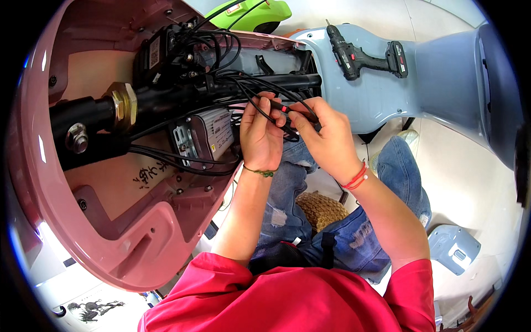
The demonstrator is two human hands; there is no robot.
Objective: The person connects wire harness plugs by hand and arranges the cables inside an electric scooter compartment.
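Observation:
Both my hands meet over the open side of a scooter's pink body shell (149,243), among a bundle of black cables. My left hand (261,130) pinches a black cable connector (284,109) with a red band, its fingers curled palm up. On the right, my right hand (323,130) grips the cable at the connector's other side, thumb and fingers pressed together. Loose black cables (265,83) loop above and around the fingers. Just left of my left hand sits a silver controller box (213,133) with wires running from it.
A black steel tube (166,99) with a brass nut (124,105) crosses the shell. A black cordless drill (359,58) lies on the blue-grey scooter floorboard (381,99). Above is a green plastic part (254,15); a grey-blue cover (454,249) lies on the floor at right.

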